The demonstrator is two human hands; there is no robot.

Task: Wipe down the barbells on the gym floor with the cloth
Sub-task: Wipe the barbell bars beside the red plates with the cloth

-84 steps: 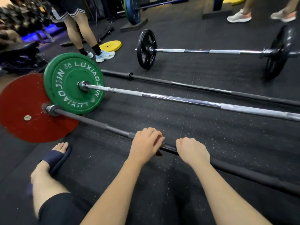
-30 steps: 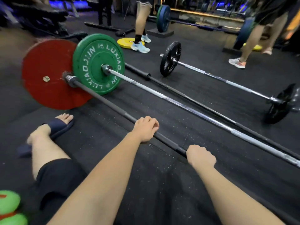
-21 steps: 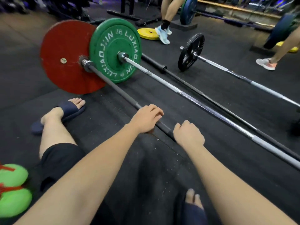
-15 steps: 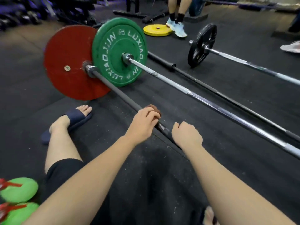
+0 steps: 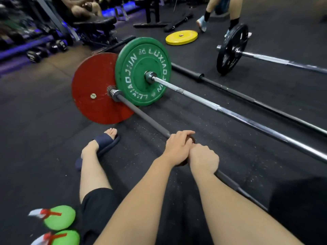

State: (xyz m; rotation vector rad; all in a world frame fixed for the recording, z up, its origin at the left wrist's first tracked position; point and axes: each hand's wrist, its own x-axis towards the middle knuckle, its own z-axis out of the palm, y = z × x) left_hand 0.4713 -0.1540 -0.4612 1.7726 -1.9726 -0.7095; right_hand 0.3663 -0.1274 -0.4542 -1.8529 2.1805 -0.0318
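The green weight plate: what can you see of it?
The green plate is a disc, rubbery-looking and scuffed, with white LUXIAOJUN lettering around its face. It stands upright on its edge on the black floor, threaded on the end of a silver barbell whose steel collar fills its centre hole. In view it overlaps the red plate.

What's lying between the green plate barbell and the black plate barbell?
In the head view, a black bar lies on the floor between the green plate barbell and the black plate barbell.

Black rubber floor (image 5: 44, 138) carries barbells (image 5: 230, 113), a yellow plate (image 5: 181, 37), perhaps dumbbells (image 5: 38, 54).
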